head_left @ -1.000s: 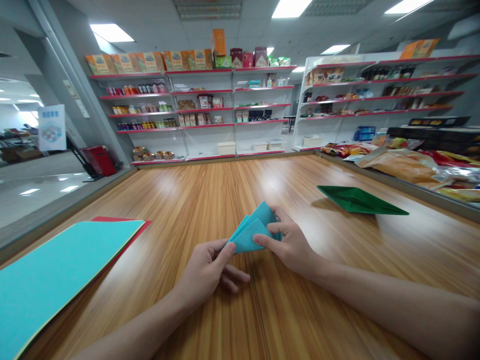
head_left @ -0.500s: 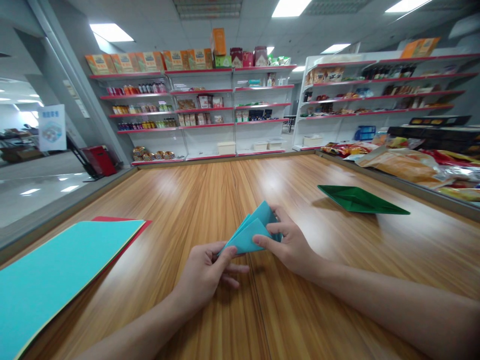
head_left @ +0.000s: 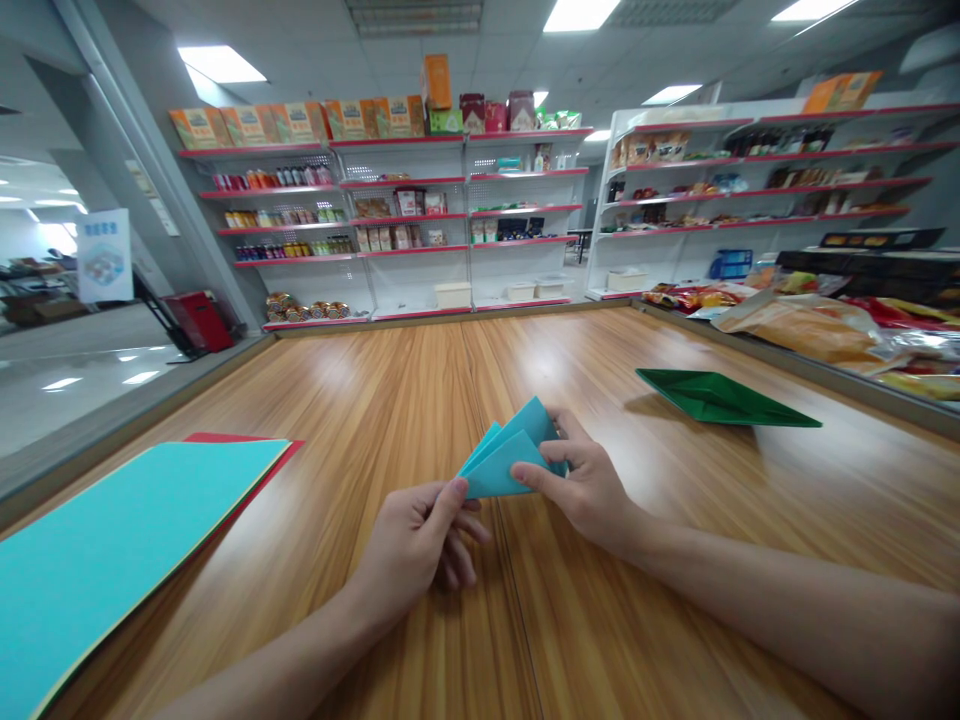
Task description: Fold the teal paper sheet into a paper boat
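A folded teal paper piece with several layered triangular flaps is held just above the wooden table. My left hand pinches its near left corner between thumb and forefinger. My right hand grips its right side, fingers closed over the flaps. A folded green paper shape lies flat on the table to the right, apart from both hands.
A stack of coloured sheets, teal on top with red beneath, lies at the near left. Snack bags crowd the right edge. Store shelves with goods line the back wall.
The left hand's lower fingers have curled in under the paper's corner, and the paper has lifted and tilted slightly. The right hand has barely moved.
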A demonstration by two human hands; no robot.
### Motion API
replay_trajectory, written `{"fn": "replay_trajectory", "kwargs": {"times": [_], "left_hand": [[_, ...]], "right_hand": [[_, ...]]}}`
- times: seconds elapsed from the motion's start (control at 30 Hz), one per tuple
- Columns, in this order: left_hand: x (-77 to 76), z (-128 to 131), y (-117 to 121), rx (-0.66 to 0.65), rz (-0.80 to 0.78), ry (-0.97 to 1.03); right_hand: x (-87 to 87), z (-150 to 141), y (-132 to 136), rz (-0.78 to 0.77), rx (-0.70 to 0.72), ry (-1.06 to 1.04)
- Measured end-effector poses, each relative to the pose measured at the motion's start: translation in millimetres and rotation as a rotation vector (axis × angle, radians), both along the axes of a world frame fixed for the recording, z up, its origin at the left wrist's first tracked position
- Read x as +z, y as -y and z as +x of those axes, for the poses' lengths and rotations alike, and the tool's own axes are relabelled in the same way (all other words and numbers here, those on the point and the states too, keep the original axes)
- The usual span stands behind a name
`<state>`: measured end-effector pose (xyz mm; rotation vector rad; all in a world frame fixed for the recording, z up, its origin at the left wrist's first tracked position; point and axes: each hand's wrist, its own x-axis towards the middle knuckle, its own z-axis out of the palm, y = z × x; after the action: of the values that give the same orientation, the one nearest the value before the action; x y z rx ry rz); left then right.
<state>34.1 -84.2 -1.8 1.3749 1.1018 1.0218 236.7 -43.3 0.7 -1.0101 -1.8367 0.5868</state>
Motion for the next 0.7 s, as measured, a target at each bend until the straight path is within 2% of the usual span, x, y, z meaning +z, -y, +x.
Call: {"fn": "replay_trajectory", "kwargs": {"times": [0.13, 0.37, 0.7], "left_hand": [[-2.3, -0.2, 4.0, -0.016, 0.060, 0.002], [2.2, -3.5, 6.9, -0.076, 0.057, 0.013], [-2.7, -0.8, 3.2, -0.021, 0.090, 0.014]], "right_hand": [[-2.0, 0.8, -0.7, 0.004, 0.014, 0.028], [-3.7, 0.3, -2.6, 0.040, 0.017, 0.004], [-1.0, 1.0, -0.5, 0.004, 0.054, 0.011]]}}
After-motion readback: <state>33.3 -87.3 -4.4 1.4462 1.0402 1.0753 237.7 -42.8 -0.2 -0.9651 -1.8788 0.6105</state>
